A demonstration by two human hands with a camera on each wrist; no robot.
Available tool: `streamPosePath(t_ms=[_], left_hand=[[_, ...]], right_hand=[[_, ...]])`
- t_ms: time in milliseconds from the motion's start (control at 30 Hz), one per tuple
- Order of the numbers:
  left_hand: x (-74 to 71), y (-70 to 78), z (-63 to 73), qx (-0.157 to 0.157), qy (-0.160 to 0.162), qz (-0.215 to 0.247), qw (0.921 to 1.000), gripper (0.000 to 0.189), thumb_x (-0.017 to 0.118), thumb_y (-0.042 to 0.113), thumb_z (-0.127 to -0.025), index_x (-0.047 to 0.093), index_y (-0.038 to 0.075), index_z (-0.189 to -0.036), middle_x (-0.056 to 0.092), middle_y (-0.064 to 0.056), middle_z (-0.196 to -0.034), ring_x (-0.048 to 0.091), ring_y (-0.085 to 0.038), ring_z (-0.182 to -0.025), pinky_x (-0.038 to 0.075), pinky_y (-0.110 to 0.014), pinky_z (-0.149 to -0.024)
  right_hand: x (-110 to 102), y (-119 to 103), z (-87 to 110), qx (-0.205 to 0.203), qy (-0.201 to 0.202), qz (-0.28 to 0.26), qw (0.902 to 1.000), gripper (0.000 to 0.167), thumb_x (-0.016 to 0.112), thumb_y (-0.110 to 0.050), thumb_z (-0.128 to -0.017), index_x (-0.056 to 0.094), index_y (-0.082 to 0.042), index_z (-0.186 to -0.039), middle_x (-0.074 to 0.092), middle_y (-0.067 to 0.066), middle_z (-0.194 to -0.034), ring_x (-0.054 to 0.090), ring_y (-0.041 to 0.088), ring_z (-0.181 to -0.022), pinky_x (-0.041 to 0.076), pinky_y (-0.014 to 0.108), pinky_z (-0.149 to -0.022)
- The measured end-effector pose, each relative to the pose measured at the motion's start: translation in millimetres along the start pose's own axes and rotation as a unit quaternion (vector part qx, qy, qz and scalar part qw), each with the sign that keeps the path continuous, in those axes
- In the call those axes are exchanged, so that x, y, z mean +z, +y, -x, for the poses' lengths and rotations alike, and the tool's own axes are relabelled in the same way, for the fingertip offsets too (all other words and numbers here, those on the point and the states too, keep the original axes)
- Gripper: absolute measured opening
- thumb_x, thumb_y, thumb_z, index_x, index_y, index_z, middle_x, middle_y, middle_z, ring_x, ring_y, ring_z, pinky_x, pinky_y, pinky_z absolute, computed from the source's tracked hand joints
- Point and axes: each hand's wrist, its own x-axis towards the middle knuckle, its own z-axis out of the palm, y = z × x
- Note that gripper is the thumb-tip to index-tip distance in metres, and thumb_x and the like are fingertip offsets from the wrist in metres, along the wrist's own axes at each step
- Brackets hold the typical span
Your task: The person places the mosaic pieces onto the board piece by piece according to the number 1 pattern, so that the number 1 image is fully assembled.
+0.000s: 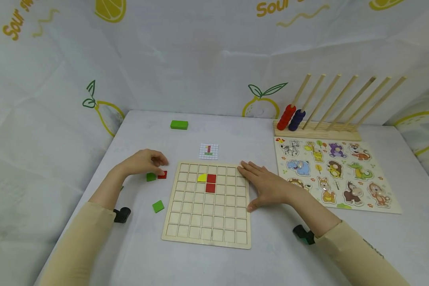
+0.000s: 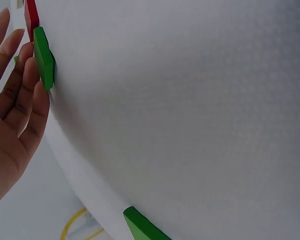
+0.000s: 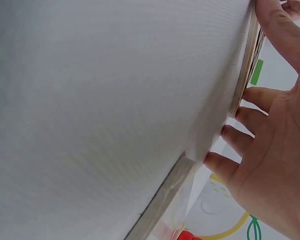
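Over the left side of the table, my left hand [image 1: 145,162] reaches down with loosely bent fingers, a fingertip on a small red square tile [image 1: 163,175]. A green tile [image 1: 151,177] lies right beside it; in the left wrist view the fingers [image 2: 27,95] overlap this green tile [image 2: 44,59]. The wooden grid board [image 1: 207,234] lies in the middle, with two red tiles [image 1: 211,183] in one column and a yellow quarter-round tile [image 1: 202,178] beside the upper one. Spread out flat, my right hand [image 1: 268,186] rests its fingers and thumb along the board's right edge.
A small pattern card [image 1: 209,151] lies behind the board. A green block [image 1: 179,125] sits farther back; another green tile [image 1: 158,206] lies left of the board. At right are an animal puzzle board [image 1: 337,174] and a peg rack [image 1: 318,134] with red and blue beads.
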Motion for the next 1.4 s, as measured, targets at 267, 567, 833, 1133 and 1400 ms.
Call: streamPosePath(t_ms=[267,567,833,1133,1400], left_hand=[[1.4,-4.8,0.7,0.007,-0.022,0.018,0.9996,0.04,0.083,0.017,-0.074,0.067,0.011,-0.111,0.061,-0.009,-0.114,0.051,-0.024,-0.11,0.041,-0.034,-0.093],[4.6,-6.9,0.5,0.007,-0.017,0.016,0.9997,0.037,0.083,0.012,-0.073,0.066,0.01,-0.106,0.056,-0.009,-0.109,0.047,-0.024,-0.105,0.04,-0.032,-0.088],[6.4,-6.0,0.6,0.013,-0.014,0.008,0.9998,0.03,0.081,0.01,-0.074,0.067,0.01,-0.101,0.055,-0.008,-0.105,0.046,-0.023,-0.102,0.039,-0.032,-0.087],[7.6,-4.5,0.2,0.02,-0.014,0.0,0.9997,0.025,0.08,0.007,-0.074,0.068,0.009,-0.097,0.055,-0.008,-0.103,0.047,-0.024,-0.101,0.04,-0.031,-0.086],[7.0,-2.8,-0.4,0.017,-0.015,-0.019,0.9996,0.022,0.076,0.007,-0.076,0.067,0.011,-0.096,0.056,-0.007,-0.106,0.048,-0.024,-0.104,0.041,-0.032,-0.087]], right_hand=[[-0.2,-0.3,-0.3,-0.002,-0.001,-0.002,1.0,0.123,0.082,-0.06,-0.064,0.019,-0.011,-0.158,0.011,0.011,-0.168,0.011,0.039,-0.155,0.017,0.06,-0.122],[-0.9,0.2,-0.1,-0.002,-0.005,-0.004,1.0,0.123,0.082,-0.06,-0.065,0.018,-0.011,-0.158,0.01,0.011,-0.168,0.01,0.04,-0.155,0.018,0.062,-0.121],[-0.9,-0.7,0.5,0.002,-0.005,-0.006,1.0,0.123,0.083,-0.059,-0.065,0.019,-0.011,-0.158,0.011,0.011,-0.168,0.01,0.04,-0.155,0.018,0.062,-0.121],[-0.9,-1.5,0.7,0.004,-0.004,-0.008,1.0,0.122,0.083,-0.058,-0.065,0.019,-0.011,-0.158,0.011,0.011,-0.168,0.01,0.039,-0.155,0.017,0.061,-0.122],[-1.1,-1.9,0.9,0.003,-0.002,-0.004,1.0,0.123,0.084,-0.057,-0.065,0.019,-0.011,-0.158,0.011,0.011,-0.168,0.011,0.039,-0.155,0.018,0.06,-0.122]])
